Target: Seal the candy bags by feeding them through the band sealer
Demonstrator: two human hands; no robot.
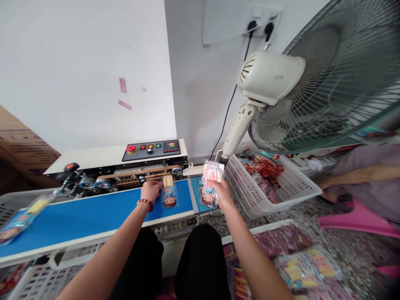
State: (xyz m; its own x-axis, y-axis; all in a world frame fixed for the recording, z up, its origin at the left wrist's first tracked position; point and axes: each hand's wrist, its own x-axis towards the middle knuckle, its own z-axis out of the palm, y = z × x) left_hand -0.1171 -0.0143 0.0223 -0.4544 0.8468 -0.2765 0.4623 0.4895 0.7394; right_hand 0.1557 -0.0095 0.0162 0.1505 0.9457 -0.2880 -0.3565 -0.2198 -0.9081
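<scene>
My left hand (pixel 150 190) rests on the blue conveyor belt (pixel 93 212) of a sealing machine (pixel 150 156), its fingers pinching the left edge of a small cartoon-printed candy packet (pixel 169 192) that lies on the belt by the sealing head. My right hand (pixel 220 192) is closed around a stack of similar packets (pixel 210 183), held upright just past the belt's right end. Another sealed packet (pixel 21 218) lies at the belt's far left.
A white basket (pixel 281 196) with several packets stands to the right, under a large standing fan (pixel 300 83). More packets fill a tray (pixel 281 258) by my knees. White crates sit beneath the belt. Another person's arm (pixel 359 177) and a pink stool (pixel 359 218) are at far right.
</scene>
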